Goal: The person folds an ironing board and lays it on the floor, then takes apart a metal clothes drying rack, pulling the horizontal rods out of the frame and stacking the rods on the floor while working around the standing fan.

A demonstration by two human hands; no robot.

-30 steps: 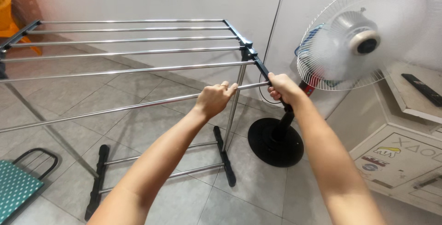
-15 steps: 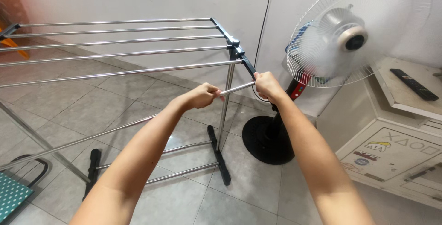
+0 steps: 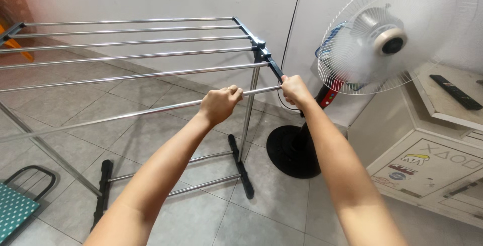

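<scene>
Drying rack: a metal clothes drying rack (image 3: 151, 49) with parallel steel rails and dark end brackets stands on the tiled floor (image 3: 282, 211), near the white wall.
Front rail: the nearest rail (image 3: 151, 111) runs across the view, its right end at the rack's dark corner arm.
Left hand: left hand (image 3: 220, 105) is clenched over the front rail, knuckles up, a short way in from the rail's right end.
Right hand: right hand (image 3: 296, 90) grips the dark corner arm where the front rail ends, fingers wrapped around it.
Fan: a white pedestal fan (image 3: 397, 34) on a round black base stands just right of the rack.
Cabinet: a pale cabinet (image 3: 427, 160) at far right bears small coloured stickers on its front, yellow, red and blue; a black remote control (image 3: 457, 92) lies on top.
Chair: a teal dotted seat (image 3: 17, 206) with black frame shows at lower left.
</scene>
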